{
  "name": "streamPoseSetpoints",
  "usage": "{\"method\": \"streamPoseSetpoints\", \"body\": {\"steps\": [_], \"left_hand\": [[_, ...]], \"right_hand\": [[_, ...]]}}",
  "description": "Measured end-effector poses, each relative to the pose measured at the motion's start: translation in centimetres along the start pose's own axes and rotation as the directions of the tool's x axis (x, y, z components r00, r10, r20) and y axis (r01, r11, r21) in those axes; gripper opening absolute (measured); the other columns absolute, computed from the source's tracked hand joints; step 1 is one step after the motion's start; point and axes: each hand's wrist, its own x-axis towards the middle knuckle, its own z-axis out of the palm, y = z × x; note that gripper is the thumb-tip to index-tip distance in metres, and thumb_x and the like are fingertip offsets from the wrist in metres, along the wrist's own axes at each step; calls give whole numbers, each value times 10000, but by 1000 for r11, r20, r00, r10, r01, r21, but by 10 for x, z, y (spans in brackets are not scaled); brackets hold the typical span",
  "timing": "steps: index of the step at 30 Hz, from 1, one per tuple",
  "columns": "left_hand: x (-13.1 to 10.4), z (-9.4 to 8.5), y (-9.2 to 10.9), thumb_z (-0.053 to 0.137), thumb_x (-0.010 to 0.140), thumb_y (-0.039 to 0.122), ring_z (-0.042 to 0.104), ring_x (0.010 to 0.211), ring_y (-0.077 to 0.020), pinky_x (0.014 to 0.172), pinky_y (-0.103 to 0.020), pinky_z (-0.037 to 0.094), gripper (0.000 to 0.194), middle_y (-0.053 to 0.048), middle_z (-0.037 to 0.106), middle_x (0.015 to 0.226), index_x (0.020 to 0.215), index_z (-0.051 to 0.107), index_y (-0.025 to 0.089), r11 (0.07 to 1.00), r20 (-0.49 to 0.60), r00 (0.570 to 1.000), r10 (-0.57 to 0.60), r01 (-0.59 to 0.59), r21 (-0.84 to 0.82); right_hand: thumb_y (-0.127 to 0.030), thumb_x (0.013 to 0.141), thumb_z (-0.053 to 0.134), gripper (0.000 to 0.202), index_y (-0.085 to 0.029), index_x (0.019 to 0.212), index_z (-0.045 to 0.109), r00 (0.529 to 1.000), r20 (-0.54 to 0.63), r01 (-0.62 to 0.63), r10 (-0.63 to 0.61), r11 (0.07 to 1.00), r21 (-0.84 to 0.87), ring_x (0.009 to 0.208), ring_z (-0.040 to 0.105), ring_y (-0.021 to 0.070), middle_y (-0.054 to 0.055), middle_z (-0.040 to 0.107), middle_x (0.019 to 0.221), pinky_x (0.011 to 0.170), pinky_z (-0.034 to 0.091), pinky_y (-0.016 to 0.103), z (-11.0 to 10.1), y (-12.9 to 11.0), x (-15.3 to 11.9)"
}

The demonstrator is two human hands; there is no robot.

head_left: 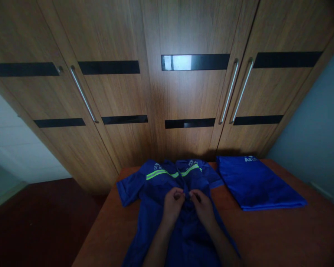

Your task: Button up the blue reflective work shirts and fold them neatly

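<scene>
A dark blue short-sleeved work garment lies spread on the table, with a yellow-green reflective stripe across its chest and pale print above the stripe. Its front opening runs down the middle. My left hand pinches the cloth at the left edge of that opening, fingers curled together. Just to the right, my right hand pinches the opposite edge. A small gap separates the fingertips. Whether a button or other fastener sits between them is too dark and small to tell.
A folded bright blue cloth with white lettering lies to the right on the reddish-brown wooden table. Behind the table stands a wooden wardrobe with metal handles. Dark red floor shows at the left, a pale wall at the right.
</scene>
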Motion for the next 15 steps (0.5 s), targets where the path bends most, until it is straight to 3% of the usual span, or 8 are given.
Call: {"method": "streamPoseSetpoints", "body": {"steps": [5,10,15], "left_hand": [[-2,2,2,575,742,242,617,646,-150,593,-225,432,74,6,650,664,775,612,187,995,13,998,63,-64,78],[-8,1,6,532,790,205,637,696,-160,655,-246,431,109,3,686,742,836,630,223,924,11,983,183,-176,341],[-9,-2,10,524,788,175,614,688,-155,653,-241,398,111,7,668,738,810,620,226,855,64,972,228,-231,465]], "right_hand": [[-504,791,553,321,-205,692,615,995,34,-99,95,988,122,640,544,169,-12,583,636,598,418,251,-1,1,1],[-503,786,544,325,-201,680,600,992,68,-114,105,985,132,643,518,162,-20,551,630,604,399,246,-3,2,2],[-498,786,535,323,-205,667,596,991,113,-80,72,994,75,640,508,168,-17,540,620,604,389,257,-7,2,3]]}}
